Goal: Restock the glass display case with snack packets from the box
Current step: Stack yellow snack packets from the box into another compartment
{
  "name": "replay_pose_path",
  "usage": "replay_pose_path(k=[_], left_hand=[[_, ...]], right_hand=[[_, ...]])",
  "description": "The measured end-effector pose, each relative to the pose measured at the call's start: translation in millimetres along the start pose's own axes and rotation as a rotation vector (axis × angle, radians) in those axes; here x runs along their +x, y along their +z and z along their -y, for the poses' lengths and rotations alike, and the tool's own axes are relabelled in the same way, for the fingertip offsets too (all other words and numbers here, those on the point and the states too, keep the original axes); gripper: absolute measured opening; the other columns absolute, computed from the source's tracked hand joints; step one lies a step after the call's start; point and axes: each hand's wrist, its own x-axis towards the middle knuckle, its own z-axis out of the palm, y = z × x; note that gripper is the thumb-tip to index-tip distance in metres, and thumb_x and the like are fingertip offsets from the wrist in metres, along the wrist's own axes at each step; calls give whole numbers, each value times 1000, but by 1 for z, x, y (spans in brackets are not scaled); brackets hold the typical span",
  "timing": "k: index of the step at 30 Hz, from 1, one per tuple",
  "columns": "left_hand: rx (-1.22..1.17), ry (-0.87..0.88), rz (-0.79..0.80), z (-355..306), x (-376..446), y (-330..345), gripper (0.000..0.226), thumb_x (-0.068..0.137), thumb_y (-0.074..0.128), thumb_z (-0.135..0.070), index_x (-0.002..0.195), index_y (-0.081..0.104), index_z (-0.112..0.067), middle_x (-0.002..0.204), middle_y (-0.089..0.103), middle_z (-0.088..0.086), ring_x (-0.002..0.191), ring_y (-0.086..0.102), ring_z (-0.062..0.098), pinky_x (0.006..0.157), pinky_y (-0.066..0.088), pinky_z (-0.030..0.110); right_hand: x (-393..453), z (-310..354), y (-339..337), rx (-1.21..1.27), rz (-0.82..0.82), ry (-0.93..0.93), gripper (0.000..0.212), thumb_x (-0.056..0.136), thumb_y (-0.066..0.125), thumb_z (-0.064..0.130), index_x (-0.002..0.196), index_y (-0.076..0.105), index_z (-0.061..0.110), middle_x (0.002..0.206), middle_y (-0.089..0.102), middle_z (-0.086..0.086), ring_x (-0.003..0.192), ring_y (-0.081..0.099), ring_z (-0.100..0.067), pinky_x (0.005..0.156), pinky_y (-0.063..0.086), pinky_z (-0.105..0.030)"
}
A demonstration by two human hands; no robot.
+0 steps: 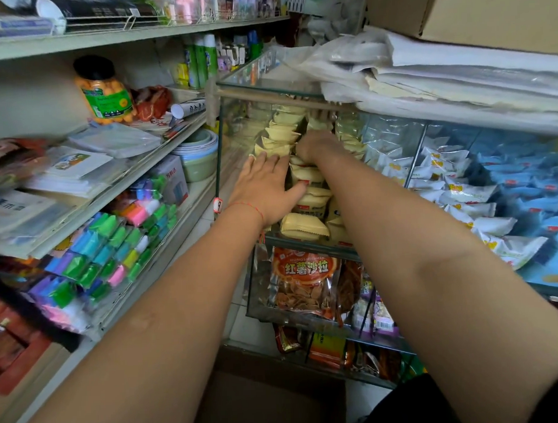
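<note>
Both arms reach into the upper left compartment of the glass display case, at 12 o'clock from the box on the floor. The left hand lies flat, fingers straight, pressing the yellow snack packets. The right hand is buried among them; its fingers seem curled, but I cannot tell whether they grip anything. This looks like the packing-in step; next, another handful from the box.

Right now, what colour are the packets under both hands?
Pale yellow snack packets, seen in the head view.
</note>
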Motion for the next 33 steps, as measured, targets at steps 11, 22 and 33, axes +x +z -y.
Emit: replay_pose_path(k=[11, 22, 33], left_hand=[[17, 7, 4, 0, -1, -2, 72, 96, 27, -57, 156, 15, -18, 163, 14, 4, 150, 2, 20, 122, -3, 39], [22, 13, 14, -1, 0, -2, 74, 96, 28, -58, 156, 15, -18, 163, 14, 4, 150, 2, 21, 122, -3, 39], [23, -3, 89, 0, 3, -4, 73, 96, 22, -60, 156, 14, -21, 164, 8, 2, 151, -3, 19, 122, -5, 39]], right_hand=[[4, -7, -1, -9, 49, 1, 58, 95, 33, 30, 147, 32, 5, 156, 26, -15, 144, 24, -28, 119, 13, -48], [8, 16, -30, 93, -26, -178, 39, 102, 28, 23, 122, 58, 7, 129, 57, -16, 113, 54, -25, 98, 40, -34], [-37, 30, -39, 121, 134, -215, 49, 104, 19, 26, 144, 39, 7, 152, 34, -17, 136, 38, -31, 110, 32, -39]])
